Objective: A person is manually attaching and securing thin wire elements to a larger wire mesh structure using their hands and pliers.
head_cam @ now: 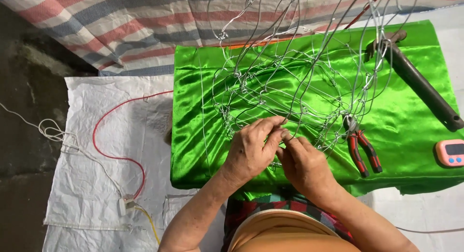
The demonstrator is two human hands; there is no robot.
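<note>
green satin cloth (203, 136): left hand (251, 150), right hand (304, 165) pinch wire frame (285, 82).

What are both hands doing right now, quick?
Left hand: closed, fingertips pinching a strand of the wire frame.
Right hand: closed, fingertips pinching the same wire beside the left.

We see two bare forearms with no sleeves, and the left hand (251, 148) and right hand (304, 165) wear no gloves or rings. Below is a tan top above red, green and dark plaid cloth.
</note>
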